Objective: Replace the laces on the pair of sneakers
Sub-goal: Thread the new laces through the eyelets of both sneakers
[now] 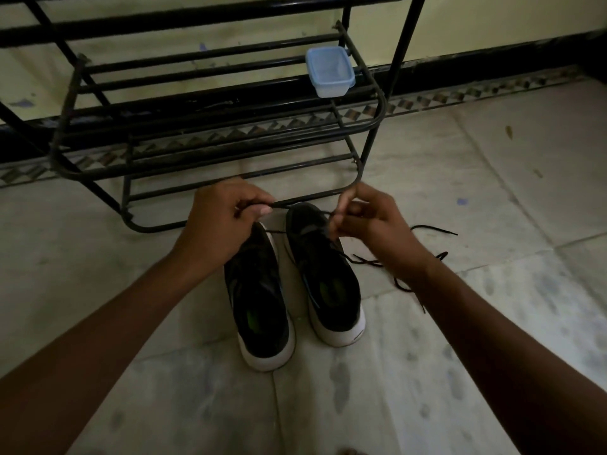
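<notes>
Two black sneakers [259,290] on floor [460,356], left hand [223,215] and right hand [371,221] pinching one lace [325,212]

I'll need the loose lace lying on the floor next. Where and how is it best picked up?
Pinch the loose lace near its free end, the straight stretch farthest right on the floor, coming from above on the right. That end lies clear of the lace's own coils, so it should lift without tangling. Its middle is hidden behind the wrist of the right hand.
</notes>
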A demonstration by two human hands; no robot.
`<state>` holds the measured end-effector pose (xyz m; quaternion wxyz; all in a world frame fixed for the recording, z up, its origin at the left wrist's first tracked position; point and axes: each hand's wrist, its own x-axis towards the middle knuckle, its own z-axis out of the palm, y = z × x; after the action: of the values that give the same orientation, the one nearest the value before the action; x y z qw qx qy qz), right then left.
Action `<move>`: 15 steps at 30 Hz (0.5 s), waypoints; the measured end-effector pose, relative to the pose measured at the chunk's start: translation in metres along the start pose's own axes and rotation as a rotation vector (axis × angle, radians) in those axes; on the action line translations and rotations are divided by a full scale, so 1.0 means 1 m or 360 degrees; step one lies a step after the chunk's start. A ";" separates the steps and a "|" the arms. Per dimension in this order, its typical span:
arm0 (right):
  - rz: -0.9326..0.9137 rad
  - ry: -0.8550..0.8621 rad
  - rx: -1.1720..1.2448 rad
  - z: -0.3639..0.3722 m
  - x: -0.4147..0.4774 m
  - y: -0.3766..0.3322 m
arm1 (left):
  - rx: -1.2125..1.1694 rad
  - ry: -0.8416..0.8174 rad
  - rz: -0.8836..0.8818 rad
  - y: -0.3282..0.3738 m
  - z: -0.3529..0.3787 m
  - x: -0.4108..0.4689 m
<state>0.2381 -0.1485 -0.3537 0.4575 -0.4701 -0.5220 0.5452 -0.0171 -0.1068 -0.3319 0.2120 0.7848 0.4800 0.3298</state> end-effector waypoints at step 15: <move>0.0074 0.0373 -0.0093 -0.013 0.022 0.029 | 0.0476 -0.0143 -0.0320 -0.054 -0.002 -0.009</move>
<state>0.2478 -0.1260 -0.3835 0.4886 -0.5558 -0.4696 0.4814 -0.0549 -0.0905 -0.3686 0.1462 0.7695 0.5898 0.1964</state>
